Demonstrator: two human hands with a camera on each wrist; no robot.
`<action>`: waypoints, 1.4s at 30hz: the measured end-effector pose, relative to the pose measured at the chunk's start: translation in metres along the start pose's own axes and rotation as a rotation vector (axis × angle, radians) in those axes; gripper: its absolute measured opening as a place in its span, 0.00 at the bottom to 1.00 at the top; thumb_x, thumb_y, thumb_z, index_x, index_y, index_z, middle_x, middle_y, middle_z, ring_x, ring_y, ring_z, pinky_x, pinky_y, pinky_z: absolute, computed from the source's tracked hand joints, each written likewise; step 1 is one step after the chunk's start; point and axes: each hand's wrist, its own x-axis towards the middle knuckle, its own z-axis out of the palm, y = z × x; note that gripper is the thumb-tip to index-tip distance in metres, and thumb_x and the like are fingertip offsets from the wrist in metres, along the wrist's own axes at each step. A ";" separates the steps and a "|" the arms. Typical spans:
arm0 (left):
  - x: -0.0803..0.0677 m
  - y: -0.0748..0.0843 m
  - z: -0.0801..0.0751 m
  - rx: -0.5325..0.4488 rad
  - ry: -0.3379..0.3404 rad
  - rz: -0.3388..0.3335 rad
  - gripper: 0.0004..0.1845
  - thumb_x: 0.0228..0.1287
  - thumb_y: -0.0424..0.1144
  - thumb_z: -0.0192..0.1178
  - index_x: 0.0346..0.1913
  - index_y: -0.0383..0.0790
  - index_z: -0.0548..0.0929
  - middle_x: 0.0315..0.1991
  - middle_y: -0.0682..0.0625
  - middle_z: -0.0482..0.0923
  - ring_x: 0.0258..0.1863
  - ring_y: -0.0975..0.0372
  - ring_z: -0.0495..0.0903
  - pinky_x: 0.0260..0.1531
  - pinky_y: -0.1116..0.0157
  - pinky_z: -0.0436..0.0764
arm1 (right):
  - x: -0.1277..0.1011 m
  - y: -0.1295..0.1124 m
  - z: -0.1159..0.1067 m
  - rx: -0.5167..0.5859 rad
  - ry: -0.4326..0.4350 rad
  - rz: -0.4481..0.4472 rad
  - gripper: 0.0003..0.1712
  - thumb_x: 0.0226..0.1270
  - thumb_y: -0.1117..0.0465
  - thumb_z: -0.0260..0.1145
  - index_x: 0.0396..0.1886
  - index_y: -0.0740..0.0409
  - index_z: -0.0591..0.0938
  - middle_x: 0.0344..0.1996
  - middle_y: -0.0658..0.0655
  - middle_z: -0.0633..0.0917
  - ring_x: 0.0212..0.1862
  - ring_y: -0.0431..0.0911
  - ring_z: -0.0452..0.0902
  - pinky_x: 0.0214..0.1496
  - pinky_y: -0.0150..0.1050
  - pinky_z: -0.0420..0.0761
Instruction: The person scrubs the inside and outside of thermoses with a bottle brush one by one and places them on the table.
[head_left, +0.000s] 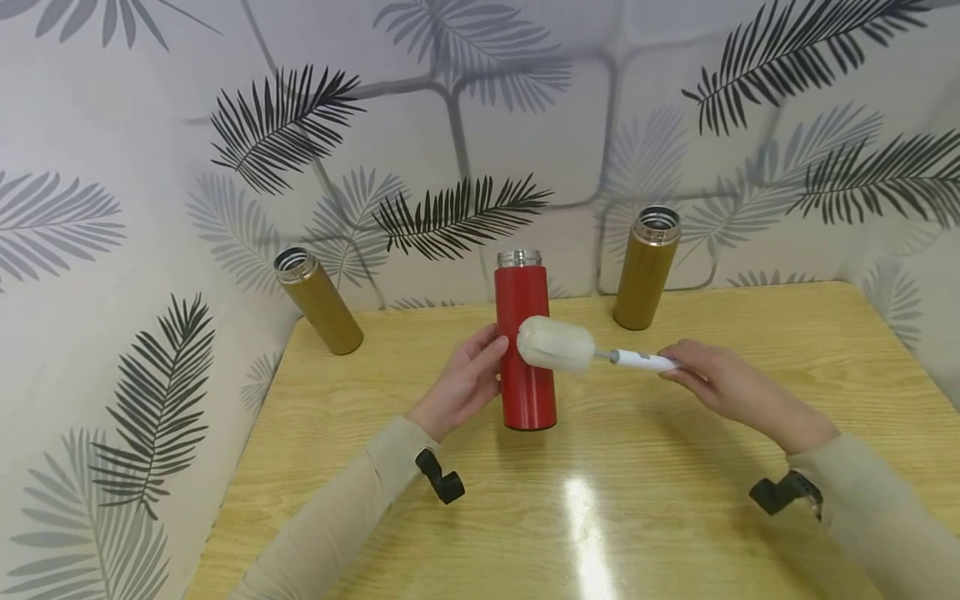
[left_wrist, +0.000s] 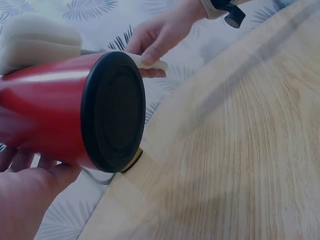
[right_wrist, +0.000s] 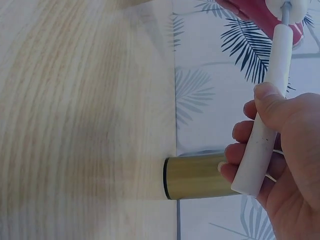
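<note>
My left hand (head_left: pixel 468 379) grips a red thermos bottle (head_left: pixel 528 396) from its left side, thumb across the front. The bottle is lidless, with a silver threaded neck at the top. Its black base (left_wrist: pixel 119 112) shows in the left wrist view, held off the table. In my right hand (head_left: pixel 708 375) is a bottle brush (head_left: pixel 558 343) with a cream sponge head, gripped by its white handle (right_wrist: pixel 262 145). The brush lies nearly level, its sponge head in front of the bottle's body in the head view. Whether sponge and bottle touch, I cannot tell.
Two gold, lidless thermos bottles stand at the table's back: one at the left (head_left: pixel 322 304), another at the right (head_left: pixel 647 271). The wooden table (head_left: pixel 360 492) meets a leaf-patterned wall covering (head_left: pixel 525 142) behind. Black wrist bands (head_left: pixel 438 475) sit on both sleeves.
</note>
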 end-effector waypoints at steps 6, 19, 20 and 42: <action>0.001 -0.002 0.004 0.053 -0.006 -0.025 0.32 0.75 0.31 0.53 0.79 0.37 0.61 0.63 0.47 0.75 0.61 0.58 0.77 0.61 0.59 0.80 | 0.006 0.003 -0.004 -0.015 0.050 -0.026 0.16 0.58 0.73 0.76 0.45 0.58 0.84 0.34 0.47 0.84 0.33 0.35 0.72 0.31 0.38 0.78; 0.003 -0.006 0.006 0.190 0.033 -0.077 0.36 0.73 0.41 0.63 0.78 0.36 0.61 0.69 0.38 0.72 0.60 0.56 0.78 0.65 0.55 0.76 | 0.011 0.010 -0.012 -0.065 0.138 -0.008 0.13 0.62 0.71 0.75 0.45 0.63 0.84 0.35 0.54 0.87 0.32 0.40 0.75 0.31 0.44 0.79; 0.003 -0.006 0.006 0.199 0.025 -0.075 0.36 0.74 0.42 0.62 0.78 0.37 0.61 0.70 0.38 0.72 0.61 0.56 0.77 0.66 0.54 0.75 | 0.012 0.011 -0.012 -0.061 0.138 -0.001 0.13 0.62 0.71 0.75 0.45 0.62 0.84 0.35 0.53 0.87 0.32 0.40 0.75 0.31 0.43 0.78; 0.009 0.005 0.001 0.041 0.129 -0.023 0.24 0.82 0.37 0.51 0.75 0.41 0.63 0.55 0.50 0.80 0.55 0.59 0.79 0.56 0.56 0.80 | -0.007 -0.003 0.006 0.019 -0.048 0.034 0.16 0.60 0.74 0.75 0.45 0.56 0.85 0.35 0.42 0.83 0.34 0.32 0.72 0.34 0.37 0.80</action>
